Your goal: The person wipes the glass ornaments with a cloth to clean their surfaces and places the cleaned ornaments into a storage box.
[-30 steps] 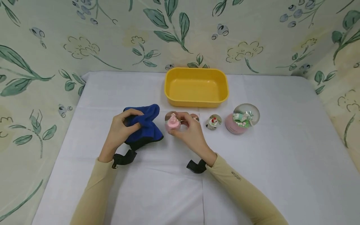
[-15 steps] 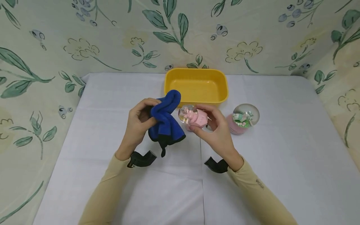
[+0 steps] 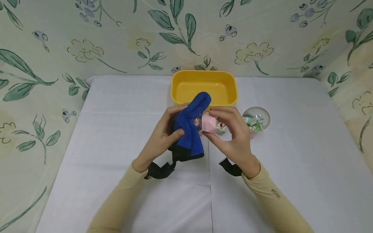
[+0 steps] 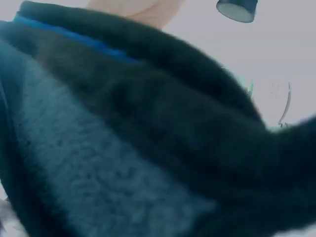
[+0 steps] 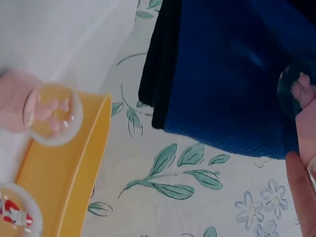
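Observation:
My left hand grips a folded blue cloth with black edging, above the table in the head view. My right hand holds a small snow globe by its pink base, tilted sideways. Its clear dome meets the cloth, which partly covers it. In the right wrist view, a pink figure shows inside this globe, beside the blue cloth. The cloth's dark edge fills most of the left wrist view, so the left fingers are hidden there.
A yellow tray stands at the back. Behind my right hand is a small globe with a red-and-white figure. A larger snow globe lies tipped to the right. Another pink-based globe appears in the right wrist view.
Both hands have moved right. The right hand has lifted the pink snow globe and turned it base to the right; the cloth has come from apart to against its dome.

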Motion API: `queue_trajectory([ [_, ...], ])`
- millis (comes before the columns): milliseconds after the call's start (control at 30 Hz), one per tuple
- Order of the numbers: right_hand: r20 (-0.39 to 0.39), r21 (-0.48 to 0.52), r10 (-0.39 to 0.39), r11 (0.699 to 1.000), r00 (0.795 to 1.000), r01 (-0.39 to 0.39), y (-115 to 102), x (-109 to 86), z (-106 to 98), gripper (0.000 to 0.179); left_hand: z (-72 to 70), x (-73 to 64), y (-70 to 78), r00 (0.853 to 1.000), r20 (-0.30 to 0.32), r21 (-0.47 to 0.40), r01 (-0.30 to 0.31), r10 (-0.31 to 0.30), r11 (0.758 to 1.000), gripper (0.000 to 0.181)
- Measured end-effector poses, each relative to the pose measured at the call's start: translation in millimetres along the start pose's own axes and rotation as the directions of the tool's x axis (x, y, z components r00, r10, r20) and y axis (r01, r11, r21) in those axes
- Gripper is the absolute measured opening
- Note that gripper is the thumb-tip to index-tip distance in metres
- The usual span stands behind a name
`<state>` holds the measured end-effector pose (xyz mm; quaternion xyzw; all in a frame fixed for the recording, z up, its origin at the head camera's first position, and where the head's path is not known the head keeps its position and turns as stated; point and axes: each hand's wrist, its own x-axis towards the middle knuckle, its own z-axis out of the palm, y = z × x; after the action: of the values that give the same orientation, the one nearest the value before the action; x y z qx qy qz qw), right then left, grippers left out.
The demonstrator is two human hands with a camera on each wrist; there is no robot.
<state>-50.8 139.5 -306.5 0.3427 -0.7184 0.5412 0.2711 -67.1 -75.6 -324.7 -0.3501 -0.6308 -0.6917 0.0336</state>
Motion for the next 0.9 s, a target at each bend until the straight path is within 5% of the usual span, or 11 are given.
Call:
queue_trajectory([
  [100, -0.003, -0.1, -0.094, 0.991, 0.996, 0.093, -1, 1.9, -5, 0.044, 7.7, 1.1, 1.1, 0.998, 0.04, 0.094, -0.06, 0.056, 0.994, 0.048],
  [200, 0.024, -0.101, -0.093, 0.99, 0.995, 0.095, 1, 1.5, -10, 0.047, 12.3, 3.2, 3.1, 0.991, 0.048, 0.164, -0.13, 0.123, 0.978, 0.049],
  [367, 0.077, 0.079, 0.131, 0.987, 0.988, -0.137, 5, -4.5, -14, 0.058, 13.9, 5.3, 3.1, 0.969, 0.121, 0.226, -0.239, 0.216, 0.944, 0.04],
  [500, 0.087, 0.177, 0.372, 0.907, 0.924, -0.382, 3, -9.4, -12, 0.038, 13.3, 7.1, 0.2, 0.942, 0.183, 0.252, -0.321, 0.281, 0.913, 0.039],
  [600, 0.118, 0.15, 0.438, 0.879, 0.891, -0.452, -2, -8.6, -11, 0.036, 13.6, 6.2, -2.8, 0.942, 0.161, 0.252, -0.328, 0.294, 0.91, 0.043],
  [667, 0.166, 0.128, 0.41, 0.893, 0.897, -0.432, -4, -6.5, -13, 0.041, 13.2, 5.2, -4.1, 0.952, 0.113, 0.247, -0.305, 0.285, 0.92, 0.042],
  [767, 0.249, 0.114, 0.262, 0.948, 0.932, -0.297, -3, -2.5, -16, 0.047, 11.9, 4.8, -4.7, 0.966, 0.021, 0.237, -0.256, 0.259, 0.937, 0.034],
  [900, 0.282, 0.027, 0.072, 0.996, 0.957, -0.083, 1, -0.2, -21, 0.051, 10.1, 4.8, -4.4, 0.974, 0.006, 0.217, -0.221, 0.225, 0.951, 0.034],
])
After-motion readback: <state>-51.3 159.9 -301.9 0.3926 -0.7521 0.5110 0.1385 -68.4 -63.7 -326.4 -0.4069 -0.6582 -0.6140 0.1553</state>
